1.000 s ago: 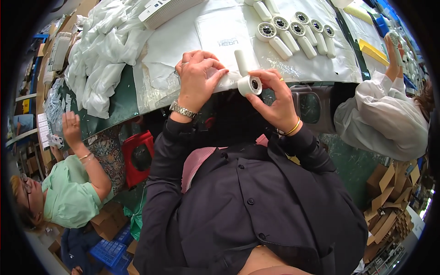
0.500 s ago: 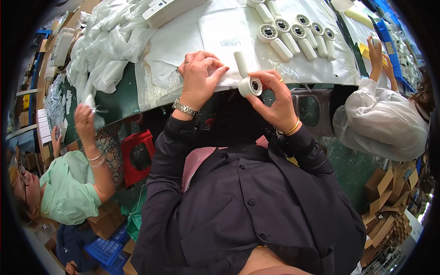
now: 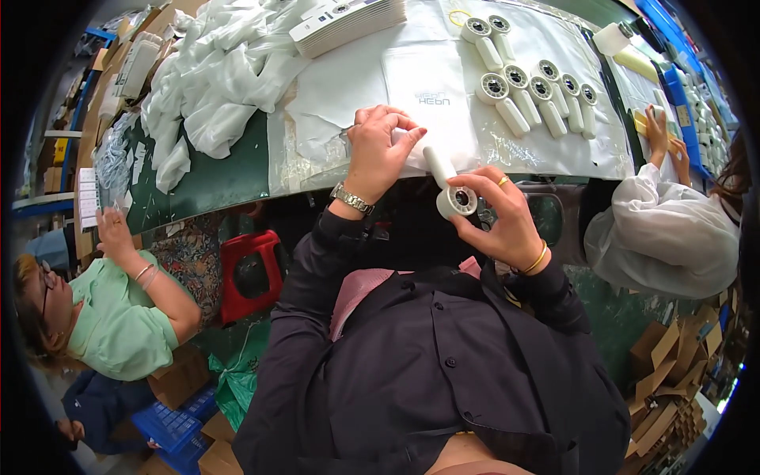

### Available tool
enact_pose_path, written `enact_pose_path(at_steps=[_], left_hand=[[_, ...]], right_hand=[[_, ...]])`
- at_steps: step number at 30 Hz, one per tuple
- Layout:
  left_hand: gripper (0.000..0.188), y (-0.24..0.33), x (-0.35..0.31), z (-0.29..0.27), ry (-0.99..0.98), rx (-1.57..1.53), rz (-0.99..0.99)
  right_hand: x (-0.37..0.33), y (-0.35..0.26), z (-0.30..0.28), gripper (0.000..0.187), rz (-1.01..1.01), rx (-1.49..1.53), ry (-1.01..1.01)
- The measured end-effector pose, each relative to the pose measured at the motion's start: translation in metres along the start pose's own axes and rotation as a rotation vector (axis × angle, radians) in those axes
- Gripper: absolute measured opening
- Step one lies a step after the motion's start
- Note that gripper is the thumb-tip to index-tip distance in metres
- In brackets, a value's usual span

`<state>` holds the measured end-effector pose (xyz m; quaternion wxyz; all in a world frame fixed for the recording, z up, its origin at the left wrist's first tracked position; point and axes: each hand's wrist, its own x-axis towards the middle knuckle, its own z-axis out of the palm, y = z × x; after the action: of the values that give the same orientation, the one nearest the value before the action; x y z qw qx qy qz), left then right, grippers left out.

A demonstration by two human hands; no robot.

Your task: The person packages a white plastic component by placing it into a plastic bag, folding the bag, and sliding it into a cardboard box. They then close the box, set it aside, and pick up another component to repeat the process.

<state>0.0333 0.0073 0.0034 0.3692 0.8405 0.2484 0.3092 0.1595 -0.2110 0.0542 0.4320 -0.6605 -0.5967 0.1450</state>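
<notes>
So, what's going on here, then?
A person's right hand grips a white fan-like device by its round head at the table edge, its handle pointing away. The left hand is beside it, fingertips bunched; what they pinch is unclear. Eight similar devices lie farther back, right of centre, and a heap of white, crumpled material sits left.

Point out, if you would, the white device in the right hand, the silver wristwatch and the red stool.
White device [image 3: 444,176]: head view, on its handle, near the round end.
Silver wristwatch [image 3: 352,199]: head view, on its band.
Red stool [image 3: 229,277]: head view, on its frame.
</notes>
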Motion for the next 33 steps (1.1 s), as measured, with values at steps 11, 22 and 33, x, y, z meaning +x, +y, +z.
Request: enact_pose_path(at_steps=[11,22,33], left_hand=[[0.015,0.012,0.010,-0.015,-0.009,0.052,0.115],[0.051,-0.061,0.108,-0.139,0.424,0.497,0.385],[0.070,0.033,-0.001,-0.083,-0.041,-0.473,-0.268]], right_hand=[[0.033,-0.011,0.010,0.073,0.220,0.043,0.004],[0.040,-0.001,0.019,0.058,0.183,-0.048,0.027],[0.047,-0.003,0.020,0.052,0.222,0.047,0.117]])
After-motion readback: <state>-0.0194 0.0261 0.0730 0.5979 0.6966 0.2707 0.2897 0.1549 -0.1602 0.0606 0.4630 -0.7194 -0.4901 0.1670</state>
